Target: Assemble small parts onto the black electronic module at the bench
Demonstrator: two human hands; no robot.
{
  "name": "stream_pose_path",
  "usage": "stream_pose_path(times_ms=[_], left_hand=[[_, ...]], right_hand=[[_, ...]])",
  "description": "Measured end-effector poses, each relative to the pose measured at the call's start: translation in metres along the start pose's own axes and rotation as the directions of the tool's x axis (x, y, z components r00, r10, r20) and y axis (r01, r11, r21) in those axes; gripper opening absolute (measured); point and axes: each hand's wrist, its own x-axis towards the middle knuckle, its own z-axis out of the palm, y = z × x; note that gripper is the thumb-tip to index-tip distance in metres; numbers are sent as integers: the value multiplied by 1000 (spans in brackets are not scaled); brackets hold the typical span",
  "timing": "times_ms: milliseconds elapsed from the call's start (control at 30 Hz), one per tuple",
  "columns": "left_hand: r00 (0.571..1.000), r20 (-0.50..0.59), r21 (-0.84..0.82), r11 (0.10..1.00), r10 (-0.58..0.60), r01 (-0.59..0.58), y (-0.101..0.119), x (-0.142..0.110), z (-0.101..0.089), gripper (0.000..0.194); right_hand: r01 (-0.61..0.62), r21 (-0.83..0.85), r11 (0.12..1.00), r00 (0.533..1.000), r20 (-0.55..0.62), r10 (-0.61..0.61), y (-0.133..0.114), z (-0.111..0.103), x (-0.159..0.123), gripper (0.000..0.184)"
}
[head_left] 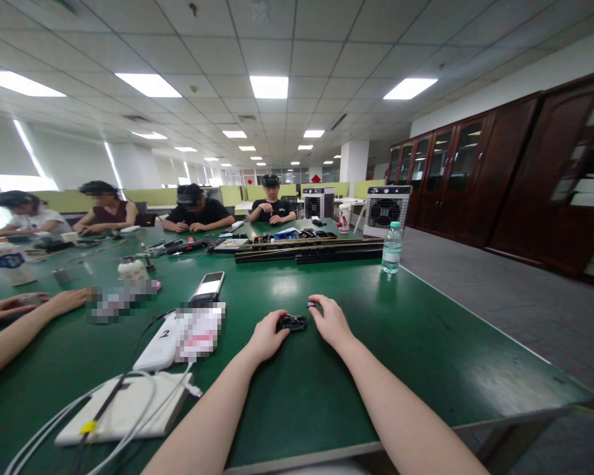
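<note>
In the middle of the green table (376, 376), my left hand (267, 336) grips the left end of a small black mechanical part (294, 323) between thumb and fingers. The part looks like an assembly with uneven edges; its exact kind cannot be made out. Just to its right, my right hand (330, 319) pinches a small dark flat piece (311, 305) between thumb and fingertips. A narrow gap separates that piece from the black part. Both forearms reach in from the bottom edge.
Left of my hands lie a white power bank (157, 343), a phone (210, 284), a white box (123, 422) and looping cables. A water bottle (391, 249) stands at the right, behind it long black rails (336, 254). A neighbour's arms (34, 313) rest at far left; several people sit beyond.
</note>
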Motion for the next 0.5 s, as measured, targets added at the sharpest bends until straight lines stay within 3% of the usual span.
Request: stream_pose_path(times_ms=[500], left_hand=[[1000,11,-16,1000,-17,17,1,0,-1,41]], right_hand=[[-12,23,1000,993,-116,14,1,-2,1,27]])
